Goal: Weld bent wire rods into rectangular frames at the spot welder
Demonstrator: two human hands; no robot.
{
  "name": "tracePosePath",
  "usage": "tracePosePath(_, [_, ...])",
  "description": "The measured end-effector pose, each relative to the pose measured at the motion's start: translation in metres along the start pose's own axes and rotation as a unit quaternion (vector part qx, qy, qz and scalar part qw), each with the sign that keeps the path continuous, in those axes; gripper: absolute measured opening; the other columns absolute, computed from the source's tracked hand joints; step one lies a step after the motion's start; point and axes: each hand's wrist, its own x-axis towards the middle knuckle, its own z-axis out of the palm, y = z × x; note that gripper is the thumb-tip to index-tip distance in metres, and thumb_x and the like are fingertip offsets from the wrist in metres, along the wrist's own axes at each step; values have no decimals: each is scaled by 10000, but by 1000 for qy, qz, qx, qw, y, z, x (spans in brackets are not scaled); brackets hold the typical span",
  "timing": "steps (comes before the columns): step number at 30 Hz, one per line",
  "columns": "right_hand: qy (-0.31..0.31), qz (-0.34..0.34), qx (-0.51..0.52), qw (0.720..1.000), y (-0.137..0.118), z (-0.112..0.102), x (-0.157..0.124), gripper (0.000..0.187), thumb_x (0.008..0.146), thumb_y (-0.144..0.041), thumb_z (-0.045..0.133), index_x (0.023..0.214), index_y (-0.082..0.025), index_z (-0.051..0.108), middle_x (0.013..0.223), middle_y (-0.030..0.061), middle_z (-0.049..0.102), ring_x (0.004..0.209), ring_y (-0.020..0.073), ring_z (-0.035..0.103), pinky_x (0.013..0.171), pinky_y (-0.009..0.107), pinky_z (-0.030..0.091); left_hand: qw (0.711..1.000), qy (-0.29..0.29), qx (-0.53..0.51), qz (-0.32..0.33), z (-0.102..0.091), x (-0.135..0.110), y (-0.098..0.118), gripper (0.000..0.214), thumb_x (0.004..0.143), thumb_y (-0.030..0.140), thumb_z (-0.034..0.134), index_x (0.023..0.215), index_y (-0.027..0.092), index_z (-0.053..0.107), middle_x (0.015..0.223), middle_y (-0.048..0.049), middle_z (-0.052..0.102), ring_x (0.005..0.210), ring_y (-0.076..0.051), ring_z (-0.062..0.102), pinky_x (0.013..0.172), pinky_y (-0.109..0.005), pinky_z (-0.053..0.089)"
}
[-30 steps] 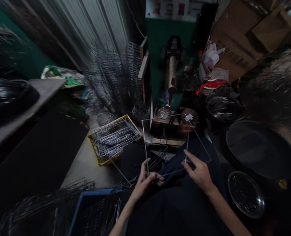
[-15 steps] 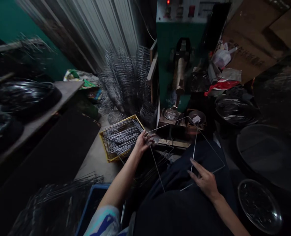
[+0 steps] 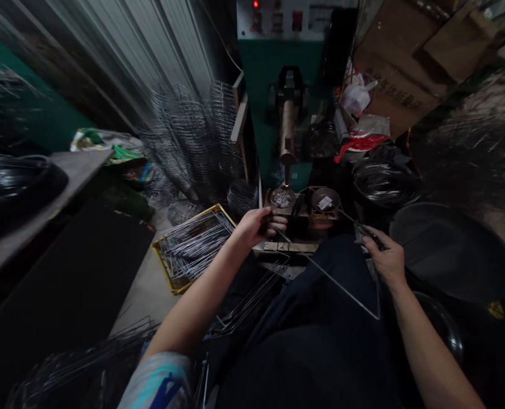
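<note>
Since half a second ago, both hands have carried the wire frame [image 3: 333, 279] forward. My left hand [image 3: 258, 224], closed on its end, sits nearest the welding machine [image 3: 287, 130]. My right hand [image 3: 384, 258] grips the opposite corner, and the long side runs diagonally between them.

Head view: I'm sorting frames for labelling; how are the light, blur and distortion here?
Head view: dim overall, shadows nearly black; the edges smear with motion blur and wide-angle stretching; the centre is sharper, where the left hand and right hand grip the wire frame before the green machine.
</note>
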Motion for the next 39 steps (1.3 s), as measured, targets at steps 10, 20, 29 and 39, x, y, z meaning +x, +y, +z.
tracePosePath(10, [3, 6, -29, 1000, -19, -55, -60, 396, 864, -395, 645, 1212, -207, 655, 1160, 93, 698, 1083, 275, 656, 991, 450, 509, 995, -39, 59, -66, 35, 28, -53, 90, 902, 190, 469, 847, 124, 495, 789, -177, 736, 693, -251, 736, 479, -240, 517])
tracePosePath(20, [-134, -67, -112, 982, -21, -12, -74, 427, 883, -371, 611, 1296, -265, 606, 1252, 41, 653, 1133, 238, 630, 1010, 396, 498, 985, -51, 109, -125, 10, -16, -83, 170, 846, 243, 535, 946, 178, 414, 665, -125, 721, 567, -252, 710, 497, -290, 516])
tracePosePath(29, [-181, -188, -111, 959, -49, 19, -87, 514, 886, -314, 628, 1387, -269, 518, 1325, 56, 602, 1213, 239, 573, 1030, 404, 487, 992, -59, 113, -1, 45, -68, -100, 679, 866, 319, 558, 1460, 174, 263, 734, -43, 725, 614, -214, 702, 601, -330, 548])
tracePosePath(39, [-201, -82, -158, 963, -33, 18, -75, 358, 940, -352, 533, 1266, -243, 633, 1210, 59, 676, 1117, 233, 640, 973, 391, 526, 998, -27, 48, 16, 22, -80, -106, 795, 842, 361, 616, 1508, 150, 238, 771, -79, 737, 641, -232, 709, 600, -313, 537])
